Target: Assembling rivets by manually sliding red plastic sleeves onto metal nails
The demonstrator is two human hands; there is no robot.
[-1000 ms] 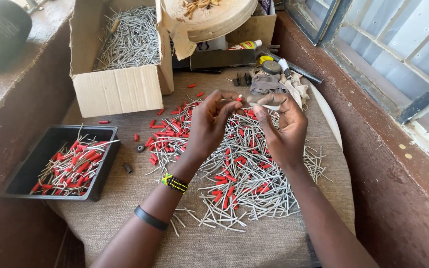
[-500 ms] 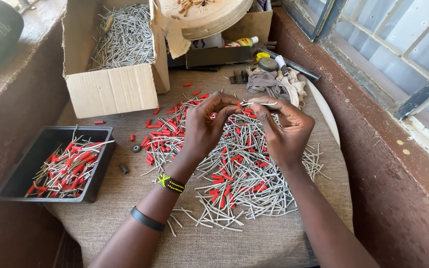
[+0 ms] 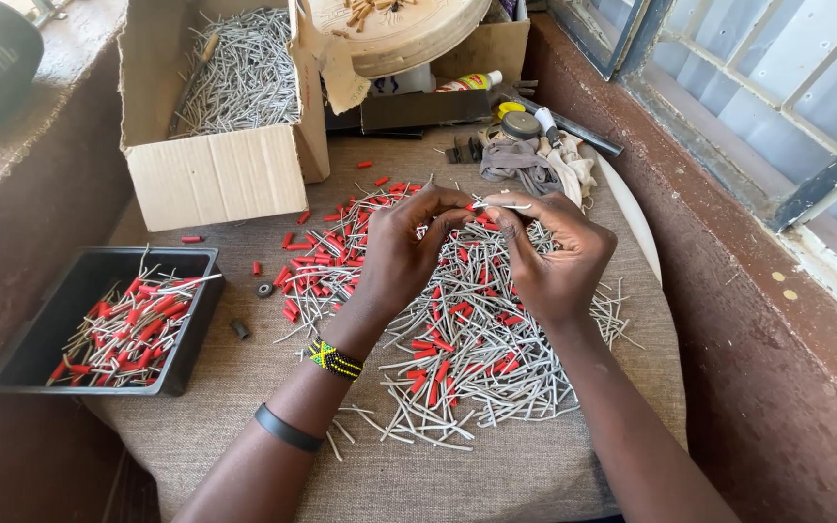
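On coarse burlap (image 3: 496, 475), left hand (image 3: 409, 254) and right hand (image 3: 552, 254) each pinch one thin grey stick (image 3: 501, 205) tightly.

Bright daylight, entering from the window (image 3: 728, 87) at upper right. Soft shadows fall left of the cardboard box (image 3: 215, 174); upper-left corner goes dark. Focus sharp at centre, no motion blur. Mild wide-angle bending at frame edges. No glare.
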